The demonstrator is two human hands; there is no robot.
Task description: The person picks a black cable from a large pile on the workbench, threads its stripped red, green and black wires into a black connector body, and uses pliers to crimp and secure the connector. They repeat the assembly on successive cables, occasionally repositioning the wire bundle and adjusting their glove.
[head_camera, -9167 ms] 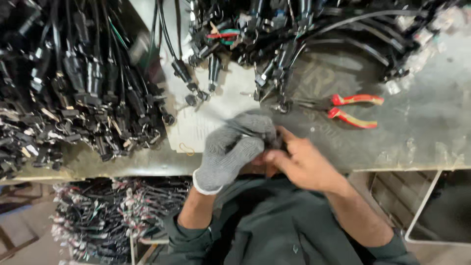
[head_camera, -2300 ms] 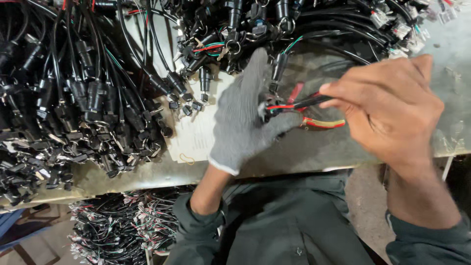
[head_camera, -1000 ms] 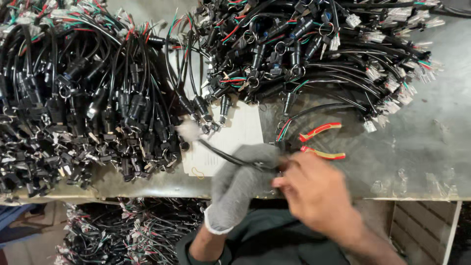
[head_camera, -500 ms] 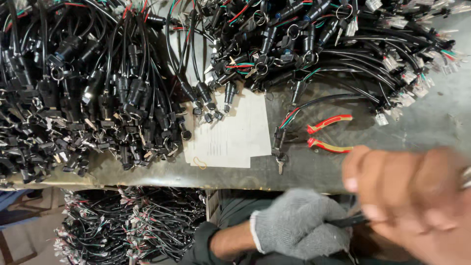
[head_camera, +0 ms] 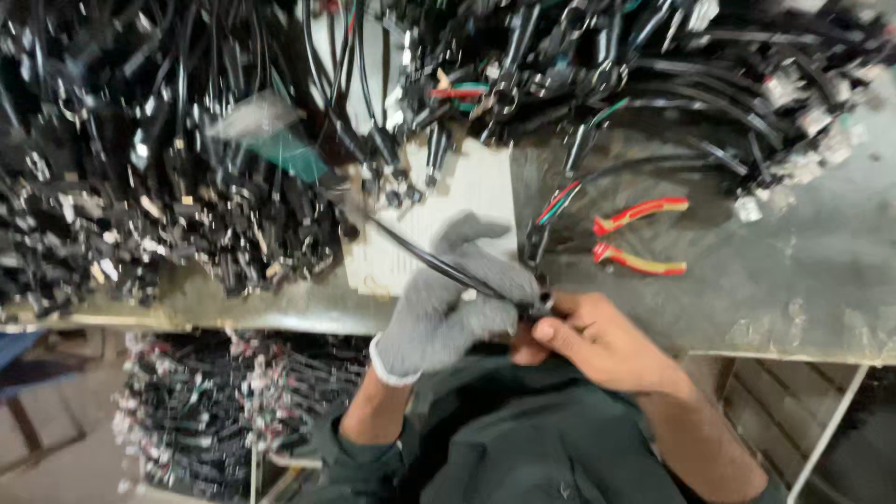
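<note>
Closest to me, my bare right hand [head_camera: 597, 341] pinches the connector end of a thin black cable [head_camera: 448, 269], thumb and fingers closed on it at the grey metal table's [head_camera: 803, 280] near edge. My left hand [head_camera: 448, 299], in a grey knit glove, is wrapped around the same cable just beside it. Beyond lie a white paper sheet [head_camera: 467, 191] and red-and-yellow-handled pliers [head_camera: 639, 238]. Farthest, heaps of black cables [head_camera: 187, 168] cover the table.
</note>
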